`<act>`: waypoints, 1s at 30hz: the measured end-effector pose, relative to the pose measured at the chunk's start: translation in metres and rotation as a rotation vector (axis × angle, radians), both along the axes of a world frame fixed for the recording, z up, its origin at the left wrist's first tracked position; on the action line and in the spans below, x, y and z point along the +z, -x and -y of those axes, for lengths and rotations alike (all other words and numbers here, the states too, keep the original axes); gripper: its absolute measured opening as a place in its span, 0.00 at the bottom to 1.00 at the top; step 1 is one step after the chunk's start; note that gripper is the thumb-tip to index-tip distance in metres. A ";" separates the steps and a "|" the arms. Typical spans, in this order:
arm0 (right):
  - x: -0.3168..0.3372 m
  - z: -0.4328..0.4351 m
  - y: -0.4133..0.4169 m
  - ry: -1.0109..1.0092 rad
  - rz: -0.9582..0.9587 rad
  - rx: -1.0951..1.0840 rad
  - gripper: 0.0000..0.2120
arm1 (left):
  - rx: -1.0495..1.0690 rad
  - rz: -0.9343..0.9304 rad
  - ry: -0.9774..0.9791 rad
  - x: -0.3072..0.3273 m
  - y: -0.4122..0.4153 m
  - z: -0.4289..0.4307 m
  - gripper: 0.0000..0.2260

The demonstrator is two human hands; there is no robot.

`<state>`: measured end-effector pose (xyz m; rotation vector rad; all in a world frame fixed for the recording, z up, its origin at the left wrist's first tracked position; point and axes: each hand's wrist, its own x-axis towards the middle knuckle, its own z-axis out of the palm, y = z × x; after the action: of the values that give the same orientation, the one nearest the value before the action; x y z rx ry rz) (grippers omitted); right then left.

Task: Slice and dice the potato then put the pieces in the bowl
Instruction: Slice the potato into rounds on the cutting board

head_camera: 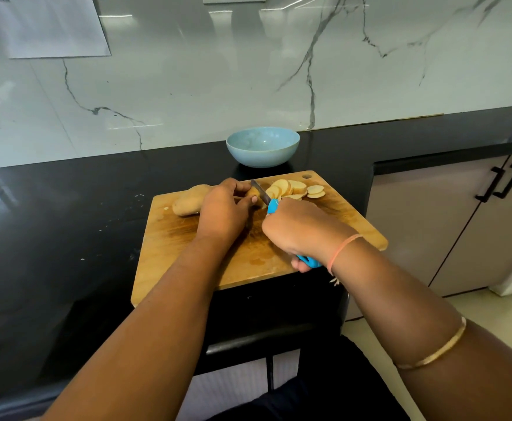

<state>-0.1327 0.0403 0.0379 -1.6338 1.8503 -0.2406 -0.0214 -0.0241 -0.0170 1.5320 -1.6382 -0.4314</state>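
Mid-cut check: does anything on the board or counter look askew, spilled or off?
The cutting board sits askew on the black counter; its right corner appears to jut past the counter's edge. Pale specks dot the counter left of it. The bowl is upright and looks empty.

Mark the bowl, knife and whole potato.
blue bowl [262, 158]: head view, front outer wall.
knife [260, 191]: head view, bare blade above the blue handle.
whole potato [188, 203]: head view, middle of its skin.
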 end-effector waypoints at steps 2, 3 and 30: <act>0.001 0.004 -0.005 0.018 -0.039 0.027 0.21 | 0.001 0.002 -0.001 -0.001 0.000 0.000 0.11; 0.001 0.006 -0.007 0.028 -0.058 0.032 0.20 | 0.003 0.004 0.002 -0.001 0.000 0.000 0.10; -0.019 -0.017 0.012 0.232 -0.063 -0.011 0.18 | 0.036 -0.006 -0.011 0.002 0.001 -0.001 0.15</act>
<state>-0.1451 0.0574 0.0188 -1.8050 1.9378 -0.4263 -0.0220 -0.0227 -0.0145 1.5647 -1.6040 -0.4261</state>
